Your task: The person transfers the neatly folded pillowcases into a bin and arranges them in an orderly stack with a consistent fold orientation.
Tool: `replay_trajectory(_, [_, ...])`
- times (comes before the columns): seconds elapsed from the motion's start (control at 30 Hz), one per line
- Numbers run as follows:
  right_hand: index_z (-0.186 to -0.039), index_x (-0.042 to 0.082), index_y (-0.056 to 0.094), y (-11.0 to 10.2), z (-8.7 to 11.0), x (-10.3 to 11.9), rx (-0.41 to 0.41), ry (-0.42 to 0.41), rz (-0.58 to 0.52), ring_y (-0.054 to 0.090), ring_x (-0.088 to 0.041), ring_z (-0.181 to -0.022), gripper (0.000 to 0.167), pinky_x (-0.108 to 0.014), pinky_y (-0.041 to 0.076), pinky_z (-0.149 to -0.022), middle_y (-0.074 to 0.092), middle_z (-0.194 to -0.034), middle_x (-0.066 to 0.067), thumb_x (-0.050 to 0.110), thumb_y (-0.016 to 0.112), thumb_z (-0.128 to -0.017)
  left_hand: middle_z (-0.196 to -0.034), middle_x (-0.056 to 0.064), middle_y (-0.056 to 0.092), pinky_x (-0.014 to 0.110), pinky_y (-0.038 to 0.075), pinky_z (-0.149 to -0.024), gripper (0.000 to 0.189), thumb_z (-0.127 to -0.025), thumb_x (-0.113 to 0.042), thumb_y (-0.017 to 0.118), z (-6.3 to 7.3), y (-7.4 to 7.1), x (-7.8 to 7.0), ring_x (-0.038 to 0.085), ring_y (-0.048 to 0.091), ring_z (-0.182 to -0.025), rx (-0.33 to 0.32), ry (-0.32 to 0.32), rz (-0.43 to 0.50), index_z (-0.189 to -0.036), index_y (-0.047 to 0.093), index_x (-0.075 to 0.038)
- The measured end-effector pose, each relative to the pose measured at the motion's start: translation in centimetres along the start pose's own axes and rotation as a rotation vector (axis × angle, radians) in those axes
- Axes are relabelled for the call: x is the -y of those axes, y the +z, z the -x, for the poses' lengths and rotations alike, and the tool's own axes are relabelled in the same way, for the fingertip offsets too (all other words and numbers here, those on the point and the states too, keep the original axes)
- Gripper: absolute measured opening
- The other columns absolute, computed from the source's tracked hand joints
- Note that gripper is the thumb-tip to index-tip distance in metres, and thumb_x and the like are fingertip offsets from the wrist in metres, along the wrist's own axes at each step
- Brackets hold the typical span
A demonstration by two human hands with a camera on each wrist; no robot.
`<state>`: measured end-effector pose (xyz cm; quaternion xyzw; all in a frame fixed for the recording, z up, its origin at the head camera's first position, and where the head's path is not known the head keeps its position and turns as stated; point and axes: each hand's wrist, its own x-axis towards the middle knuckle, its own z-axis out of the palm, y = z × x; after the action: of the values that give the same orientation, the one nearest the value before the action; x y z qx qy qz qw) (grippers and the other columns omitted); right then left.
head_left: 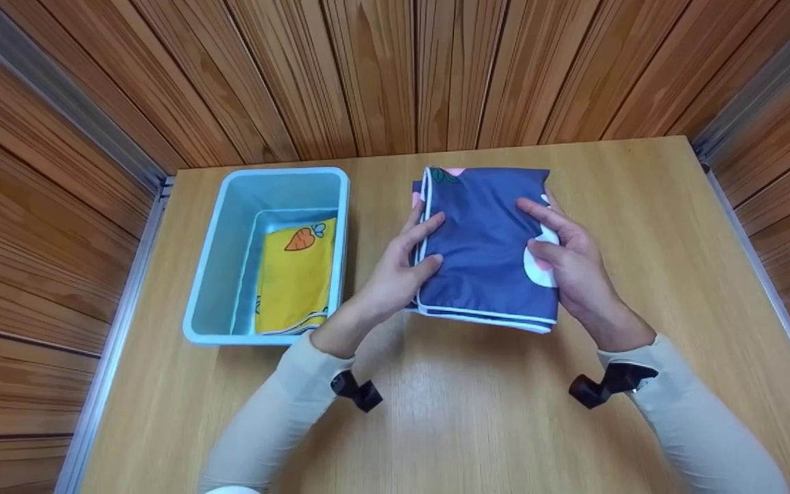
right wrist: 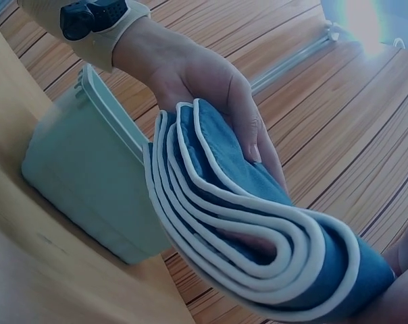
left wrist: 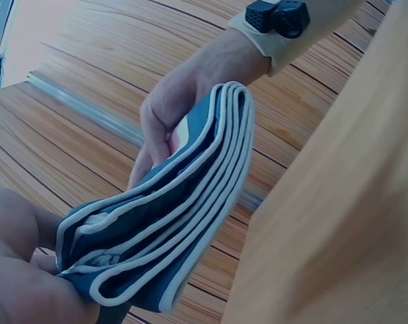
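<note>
Between my two hands is a folded navy cloth (head_left: 481, 240) with white piped edges and white and pink print. My left hand (head_left: 402, 264) grips its left side, thumb and fingers on the top face. On the opposite side my right hand (head_left: 573, 264) holds it, with thumb and forefinger over the white patch. Several stacked layers of the cloth (left wrist: 211, 175) show edge-on in the left wrist view, held up off the table. The right wrist view shows the layers of the cloth (right wrist: 251, 196) curving round in a loop. Fingers beneath the cloth are partly hidden.
A light blue plastic bin (head_left: 206, 267) stands on the wooden table (head_left: 470, 412), left of my left hand. Inside lies a folded yellow cloth (head_left: 295, 278) with a carrot print. Wood-panelled walls (head_left: 381, 75) rise at the back and sides.
</note>
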<state>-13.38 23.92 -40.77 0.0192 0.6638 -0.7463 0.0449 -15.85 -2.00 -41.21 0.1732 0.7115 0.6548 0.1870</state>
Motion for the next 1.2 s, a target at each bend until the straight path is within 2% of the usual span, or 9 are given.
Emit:
replay_trajectory(0.17, [-0.149, 0.007, 0.052, 0.5, -0.1, -0.2, -0.003, 0.007, 0.006, -0.007, -0.018, -0.157, 0.054, -0.041, -0.004, -0.125, 0.006, -0.172, 0.006, -0.011, 0.043, -0.099, -0.172, -0.006, -0.001, 0.039, 0.027, -0.121, 0.059, -0.103, -0.005, 0.053, 0.3, -0.3, 0.1, 0.024, 0.004, -0.156, -0.013, -0.025, 0.005, -0.159, 0.038, -0.018])
replay_trajectory(0.4, [-0.150, 0.005, 0.049, 1.2, -0.5, -0.4, 0.000, 0.016, 0.010, -0.005, -0.018, -0.157, 0.054, -0.040, 0.001, -0.126, 0.006, -0.172, 0.007, -0.011, 0.043, -0.100, -0.172, -0.009, 0.000, 0.040, 0.025, -0.122, 0.059, -0.103, -0.004, 0.053, 0.7, -0.7, 0.0, 0.022, 0.003, -0.157, -0.035, -0.063, 0.008, -0.158, 0.039, -0.020])
replay_trajectory(0.73, [-0.150, 0.002, 0.049, 2.4, -1.0, -0.2, 0.005, -0.005, 0.039, -0.002, -0.017, -0.157, 0.054, -0.040, 0.000, -0.126, 0.008, -0.171, 0.005, -0.012, 0.043, -0.098, -0.172, -0.007, -0.003, 0.039, 0.025, -0.122, 0.059, -0.103, 0.001, 0.052, 1.0, -1.5, -0.2, 0.019, 0.000, -0.157, -0.066, -0.035, 0.054, -0.158, 0.039, -0.016])
replay_trajectory(0.97, [-0.150, 0.003, 0.049, 3.1, -1.3, 0.1, 0.008, -0.013, 0.035, 0.001, -0.017, -0.157, 0.055, -0.036, 0.005, -0.126, 0.010, -0.171, 0.006, -0.012, 0.044, -0.098, -0.172, -0.007, 0.000, 0.038, 0.019, -0.124, 0.059, -0.103, -0.001, 0.053, 1.3, -2.1, -0.5, 0.017, 0.000, -0.157, -0.077, -0.028, 0.018, -0.158, 0.040, -0.016])
replay_trajectory(1.2, [-0.150, 0.003, 0.049, 3.9, -1.6, 0.2, 0.016, -0.004, 0.039, 0.001, -0.015, -0.157, 0.054, -0.035, 0.006, -0.126, 0.011, -0.171, 0.008, -0.011, 0.044, -0.098, -0.172, -0.006, 0.002, 0.038, 0.022, -0.123, 0.058, -0.102, -0.001, 0.053, 1.6, -2.6, -0.6, 0.017, 0.002, -0.157, -0.106, -0.029, -0.010, -0.157, 0.041, -0.016])
